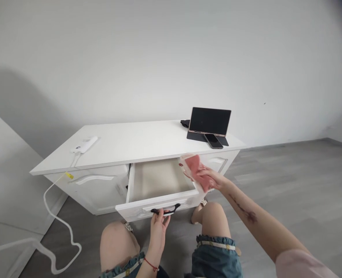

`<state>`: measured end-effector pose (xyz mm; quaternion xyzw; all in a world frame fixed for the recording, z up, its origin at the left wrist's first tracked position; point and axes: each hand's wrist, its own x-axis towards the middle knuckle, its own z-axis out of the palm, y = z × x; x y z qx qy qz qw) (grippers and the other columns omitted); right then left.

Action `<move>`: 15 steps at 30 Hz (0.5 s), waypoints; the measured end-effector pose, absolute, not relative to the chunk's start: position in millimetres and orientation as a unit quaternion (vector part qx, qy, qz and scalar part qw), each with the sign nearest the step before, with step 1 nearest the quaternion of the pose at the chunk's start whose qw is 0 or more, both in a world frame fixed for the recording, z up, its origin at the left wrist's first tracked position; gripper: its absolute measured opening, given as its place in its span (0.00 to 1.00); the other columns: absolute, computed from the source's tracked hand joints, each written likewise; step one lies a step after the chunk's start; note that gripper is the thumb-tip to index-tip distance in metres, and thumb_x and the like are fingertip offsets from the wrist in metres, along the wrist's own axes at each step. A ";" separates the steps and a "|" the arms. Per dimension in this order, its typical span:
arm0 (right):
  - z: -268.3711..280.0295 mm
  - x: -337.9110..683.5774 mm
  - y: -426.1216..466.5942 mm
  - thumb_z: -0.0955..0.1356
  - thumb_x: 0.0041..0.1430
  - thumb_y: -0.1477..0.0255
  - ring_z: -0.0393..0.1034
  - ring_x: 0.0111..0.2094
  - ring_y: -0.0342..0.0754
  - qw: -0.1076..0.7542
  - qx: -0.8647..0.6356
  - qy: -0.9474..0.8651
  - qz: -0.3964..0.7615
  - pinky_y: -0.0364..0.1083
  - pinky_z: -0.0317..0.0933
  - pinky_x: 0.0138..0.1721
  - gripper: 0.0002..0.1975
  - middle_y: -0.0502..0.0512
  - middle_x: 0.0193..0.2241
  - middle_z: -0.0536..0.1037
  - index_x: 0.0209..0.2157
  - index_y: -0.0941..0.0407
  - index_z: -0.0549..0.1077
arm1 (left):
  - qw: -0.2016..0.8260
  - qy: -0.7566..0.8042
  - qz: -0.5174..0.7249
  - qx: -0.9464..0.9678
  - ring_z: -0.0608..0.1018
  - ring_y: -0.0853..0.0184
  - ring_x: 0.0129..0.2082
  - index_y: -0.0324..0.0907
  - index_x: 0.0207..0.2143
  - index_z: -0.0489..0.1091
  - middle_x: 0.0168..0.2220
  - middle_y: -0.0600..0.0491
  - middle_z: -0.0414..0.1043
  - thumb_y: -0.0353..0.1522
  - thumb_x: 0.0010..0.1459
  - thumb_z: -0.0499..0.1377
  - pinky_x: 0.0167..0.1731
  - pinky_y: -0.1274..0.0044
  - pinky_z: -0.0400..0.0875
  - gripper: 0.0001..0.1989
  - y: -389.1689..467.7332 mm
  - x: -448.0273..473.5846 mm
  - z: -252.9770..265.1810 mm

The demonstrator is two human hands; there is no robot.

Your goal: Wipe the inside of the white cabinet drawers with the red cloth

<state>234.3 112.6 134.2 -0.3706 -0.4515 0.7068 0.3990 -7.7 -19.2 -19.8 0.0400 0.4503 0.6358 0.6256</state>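
My left hand [158,226] has its fingers hooked on the black handle [166,210] of a white drawer [159,202], which stands pulled out of the cabinet. The drawer's pale bottom shows with nothing lying on it. Over the drawer's right side, my right hand [213,178] is closed on a pink and white cloth [196,170]. The cloth is bunched and its far corner is slightly blurred.
On the white cabinet top [136,141], a tablet [210,121] stands on a dark cover with a phone [213,141] before it. A dark item [185,123] lies behind. At left, a white power strip [84,145] trails a white cable [61,219] to the floor.
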 end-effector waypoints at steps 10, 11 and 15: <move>75.2 82.7 174.1 0.72 0.41 0.78 0.72 0.40 0.50 -0.012 -0.339 -0.884 0.322 0.46 0.67 0.40 0.32 0.57 0.42 0.76 0.52 0.56 0.70 | 0.625 0.439 0.644 0.050 0.80 0.64 0.40 0.42 0.26 0.70 0.35 0.50 0.78 0.34 0.46 0.71 0.46 0.69 0.76 0.12 -34.8 -7.7 -17.6; 67.0 69.6 170.5 0.72 0.44 0.77 0.72 0.43 0.51 -0.038 -0.303 -0.909 0.282 0.47 0.66 0.43 0.33 0.59 0.46 0.74 0.55 0.55 0.69 | 0.624 0.438 0.645 0.050 0.80 0.64 0.40 0.42 0.25 0.69 0.35 0.50 0.77 0.35 0.46 0.71 0.46 0.69 0.75 0.12 -35.4 -7.7 -16.4; 53.4 37.6 154.4 0.72 0.52 0.68 0.70 0.48 0.54 -0.114 -0.188 -0.954 0.204 0.51 0.65 0.47 0.36 0.63 0.58 0.65 0.63 0.48 0.61 | 0.623 0.436 0.647 0.050 0.79 0.64 0.40 0.41 0.24 0.68 0.35 0.50 0.77 0.35 0.46 0.71 0.46 0.69 0.75 0.14 -36.2 -8.4 -12.4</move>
